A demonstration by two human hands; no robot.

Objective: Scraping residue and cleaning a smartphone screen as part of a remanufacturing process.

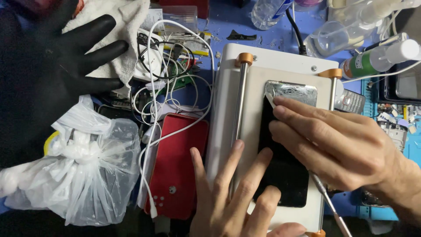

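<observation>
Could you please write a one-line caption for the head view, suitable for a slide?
Two bare hands, left and right, press a cracked phone flat on a white machine amid bench clutter.

A red case [177, 164], white cables [153, 96], plastic bag [83, 175] and black glove [52, 66] lie alongside.
</observation>
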